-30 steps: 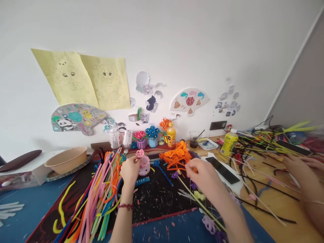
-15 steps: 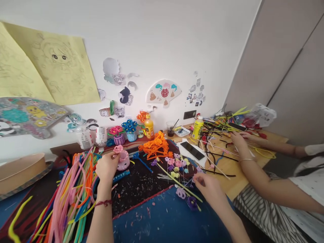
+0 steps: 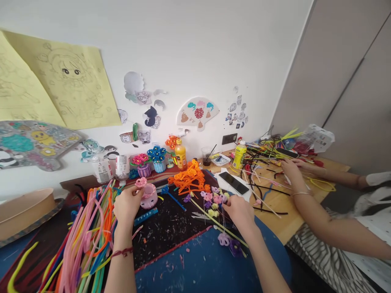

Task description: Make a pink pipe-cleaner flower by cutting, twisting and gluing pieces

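My left hand is closed, its thumb and fingertips pinching a pink fuzzy-wire flower. Right beside those fingers stands a small pink pot wound from the same fuzzy wire. My right hand is also closed, fingertips together at the edge of a cluster of small pink, purple and yellow flowers on thin stems. What it pinches, if anything, is hidden. Below it lie a lilac flower and a dark purple flower. A long pale green stem crosses under the cluster, near scissors.
A thick bundle of coloured pipe cleaners lies left. Orange pieces, an orange drink bottle, a yellow bottle and a phone stand or lie behind. At right, another person's hands work among pipe cleaners.
My right hand has moved left and slightly up, from the right side of the flower cluster to its edge. My left hand still pinches the pink flower, with little shift.
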A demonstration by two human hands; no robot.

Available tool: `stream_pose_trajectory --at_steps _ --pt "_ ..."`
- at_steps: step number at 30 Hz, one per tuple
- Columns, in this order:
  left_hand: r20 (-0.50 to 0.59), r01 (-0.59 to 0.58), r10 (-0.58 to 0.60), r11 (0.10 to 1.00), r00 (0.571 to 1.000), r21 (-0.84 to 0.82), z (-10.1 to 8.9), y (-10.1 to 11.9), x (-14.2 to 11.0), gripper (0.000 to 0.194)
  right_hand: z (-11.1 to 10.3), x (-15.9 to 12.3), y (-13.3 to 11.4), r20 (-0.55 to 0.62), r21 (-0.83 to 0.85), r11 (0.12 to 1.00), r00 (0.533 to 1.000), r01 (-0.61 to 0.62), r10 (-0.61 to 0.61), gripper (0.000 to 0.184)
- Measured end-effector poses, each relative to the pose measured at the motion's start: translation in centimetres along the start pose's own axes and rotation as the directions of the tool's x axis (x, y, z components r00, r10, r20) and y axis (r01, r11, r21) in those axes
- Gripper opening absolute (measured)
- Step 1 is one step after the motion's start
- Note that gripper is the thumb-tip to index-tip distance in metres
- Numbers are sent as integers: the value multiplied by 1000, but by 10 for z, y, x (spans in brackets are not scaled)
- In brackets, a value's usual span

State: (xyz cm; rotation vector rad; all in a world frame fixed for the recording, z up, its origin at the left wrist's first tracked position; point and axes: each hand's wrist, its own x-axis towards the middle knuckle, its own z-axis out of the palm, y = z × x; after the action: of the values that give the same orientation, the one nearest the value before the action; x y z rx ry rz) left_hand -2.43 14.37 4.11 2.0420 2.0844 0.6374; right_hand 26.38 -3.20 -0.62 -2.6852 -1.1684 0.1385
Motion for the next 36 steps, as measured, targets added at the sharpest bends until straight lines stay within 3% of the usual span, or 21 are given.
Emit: stream_pose_trajectory --at_steps 10,17,23,25,27,30,33,36 --pt "6 -12 12 1000 1000 5 0 -1 1 43 10 12 -5 62 44 999 998 -5 2 10" --pt "16 -10 10 1000 1000 -12 1 -4 2 41 4 3 2 -36 189 981 998 -48 56 13" --pt "-16 -3 2 999 1000 -49 6 -10 6 40 -17 -4 16 -159 381 924 986 23 41 17" --pt "-27 -11 10 997 1000 -71 8 -12 8 40 -26 -8 10 -237 533 839 971 111 22 18" --pt "-40 -34 30 995 999 -95 11 -14 9 40 -34 -12 -10 -319 702 663 947 259 -31 20" --pt "-59 -88 81 987 995 -131 14 -18 10 37 -36 -10 -61 -349 838 366 914 404 -209 23" --pt "-67 -127 117 978 991 -163 18 -22 9 32 -24 0 -125 -349 910 85 862 405 -367 27" --pt "-71 -150 139 971 988 -184 20 -25 7 29 -3 10 -179 -338 919 29 822 394 -458 27"
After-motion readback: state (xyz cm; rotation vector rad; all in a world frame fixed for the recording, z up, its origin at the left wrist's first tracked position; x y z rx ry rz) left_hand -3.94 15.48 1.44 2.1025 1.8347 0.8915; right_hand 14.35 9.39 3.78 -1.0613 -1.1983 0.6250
